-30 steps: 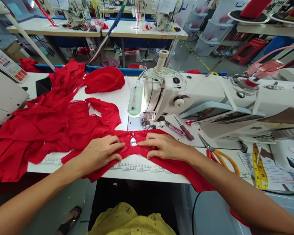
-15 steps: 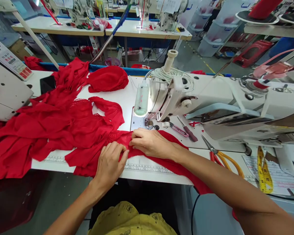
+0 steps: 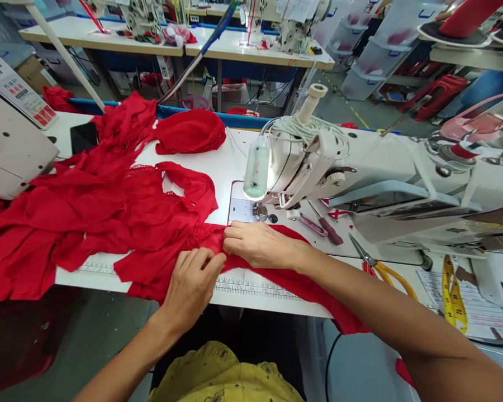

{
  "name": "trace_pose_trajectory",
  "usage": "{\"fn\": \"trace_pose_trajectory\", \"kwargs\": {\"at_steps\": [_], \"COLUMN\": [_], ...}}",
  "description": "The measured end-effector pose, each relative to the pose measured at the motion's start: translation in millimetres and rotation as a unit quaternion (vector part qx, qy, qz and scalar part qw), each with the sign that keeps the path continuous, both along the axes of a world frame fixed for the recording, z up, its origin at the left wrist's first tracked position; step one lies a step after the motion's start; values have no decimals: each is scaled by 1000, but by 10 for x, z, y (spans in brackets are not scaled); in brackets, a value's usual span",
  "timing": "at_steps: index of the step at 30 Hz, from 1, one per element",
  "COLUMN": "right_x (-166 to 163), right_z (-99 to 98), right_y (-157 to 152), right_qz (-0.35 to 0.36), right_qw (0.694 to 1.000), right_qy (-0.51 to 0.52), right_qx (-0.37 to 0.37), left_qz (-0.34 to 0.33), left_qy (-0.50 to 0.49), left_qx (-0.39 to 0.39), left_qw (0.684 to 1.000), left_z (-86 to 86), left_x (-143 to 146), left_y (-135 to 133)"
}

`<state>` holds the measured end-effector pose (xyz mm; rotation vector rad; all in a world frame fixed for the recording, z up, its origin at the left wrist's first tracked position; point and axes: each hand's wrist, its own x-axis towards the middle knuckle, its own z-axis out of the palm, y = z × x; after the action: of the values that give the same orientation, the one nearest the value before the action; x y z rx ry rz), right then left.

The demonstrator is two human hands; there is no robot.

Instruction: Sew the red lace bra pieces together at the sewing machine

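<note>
Red fabric with lace parts (image 3: 159,212) spreads over the left of the sewing table, and a strip of it runs right under my hands and over the front edge. My left hand (image 3: 195,279) is closed on the fabric's near edge, thumb and fingers pinched together. Close beside it, my right hand (image 3: 260,244) grips the same fabric from above with curled fingers. Both sit just in front of the sewing machine's needle area (image 3: 260,211), the cloth lying nearer to me than the presser foot. The fingertips are partly hidden.
The sewing machine (image 3: 360,156) fills the right side. Yellow-handled scissors (image 3: 379,268), a purple-handled tool (image 3: 331,230), pink tweezers (image 3: 313,224) and a yellow tape measure (image 3: 453,296) lie right. A folded red bundle (image 3: 193,132) sits behind. A printed ruler (image 3: 260,287) lines the front edge.
The view has shifted slightly, so the machine appears a little further right. Both hands keep their hold on the red fabric with almost no movement.
</note>
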<state>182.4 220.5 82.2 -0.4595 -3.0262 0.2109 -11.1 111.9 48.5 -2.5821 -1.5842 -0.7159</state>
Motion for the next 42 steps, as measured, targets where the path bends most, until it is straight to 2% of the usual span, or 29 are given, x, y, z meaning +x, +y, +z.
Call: {"fn": "trace_pose_trajectory", "kwargs": {"at_steps": [2,7,10,14,17,24,34,36,38,40,42], "right_x": [-37,-130,-172,-209,-226,-209,-53,-35,4,71,157], "right_z": [47,150,199,250,270,237,13,29,57,63,24], "right_y": [19,77,139,239,273,213,133,40,-130,-343,-532], "right_qz": [6,11,-12,-58,-67,-98,-111,-123,-161,-200,-210], "right_qw": [1000,997,991,968,958,962,957,965,972,965,954], "right_qy": [-28,-60,-78,-118,-127,-103,50,59,83,138,192], "right_qx": [-7,-43,-108,-213,-247,-234,-262,-224,-152,-99,-90], "left_qz": [-29,-32,-29,-33,-35,-30,-29,-28,-27,-32,-44], "left_qy": [25,53,72,85,69,76,82,99,111,115,113], "left_qx": [20,64,65,65,63,79,64,53,50,50,49], "left_qw": [999,996,995,994,995,994,994,993,992,992,991], "left_z": [7,6,6,1,-16,-26,-34,-28,-14,14,60], "left_x": [-25,-76,-86,-86,-91,-84,-90,-83,-80,-84,-88], "left_y": [-26,-75,-92,-95,-91,-92,-104,-102,-88,-54,13]}}
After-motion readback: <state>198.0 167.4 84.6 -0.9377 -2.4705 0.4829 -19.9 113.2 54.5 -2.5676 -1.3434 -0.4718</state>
